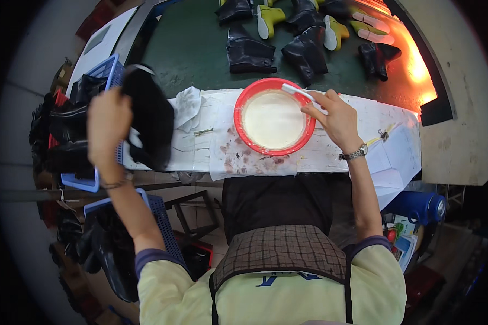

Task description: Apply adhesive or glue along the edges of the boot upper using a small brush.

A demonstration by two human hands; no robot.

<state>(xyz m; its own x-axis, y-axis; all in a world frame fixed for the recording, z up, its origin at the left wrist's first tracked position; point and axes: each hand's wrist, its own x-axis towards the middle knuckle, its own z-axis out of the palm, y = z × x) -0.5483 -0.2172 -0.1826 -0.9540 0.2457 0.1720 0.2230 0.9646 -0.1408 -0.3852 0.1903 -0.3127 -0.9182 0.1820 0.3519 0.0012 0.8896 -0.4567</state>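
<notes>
Slim white tool [296,90] in right hand [335,116] over red bowl [238,122], blurred black item [152,116] at left hand [108,119]

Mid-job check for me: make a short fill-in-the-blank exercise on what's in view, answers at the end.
The right hand holds a tool coloured ____.
The pale liquid is in a ____ bowl.
The blurred item at the left hand is mostly ____.
The blue flask is on the picture's ____ side.

Missing words: white; red; black; right.
</notes>
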